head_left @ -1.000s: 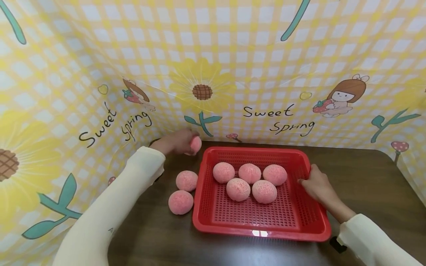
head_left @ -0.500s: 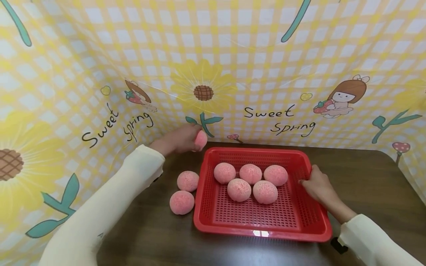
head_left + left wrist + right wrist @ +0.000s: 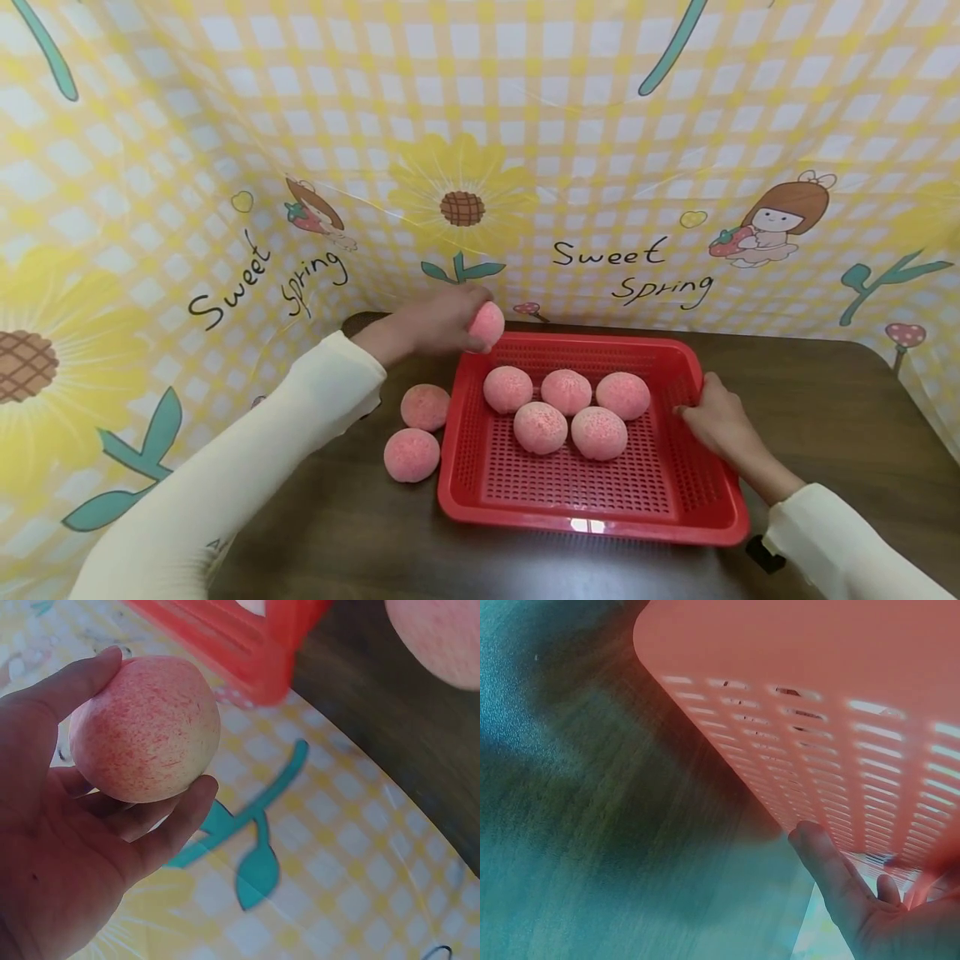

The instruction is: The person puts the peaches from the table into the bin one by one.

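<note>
Holding one peach (image 3: 491, 323), five in basket (image 3: 525, 518)

Dark wooden table (image 3: 817, 400) – red basket (image 3: 577, 490), 2 pink peaches (image 3: 412, 456).

The left hand (image 3: 431, 321) partly hides one peach (image 3: 490, 323).

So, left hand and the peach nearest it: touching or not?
Touching. The left wrist view shows it: the left hand holds the peach, thumb against one side and fingers curled round the opposite side.
</note>
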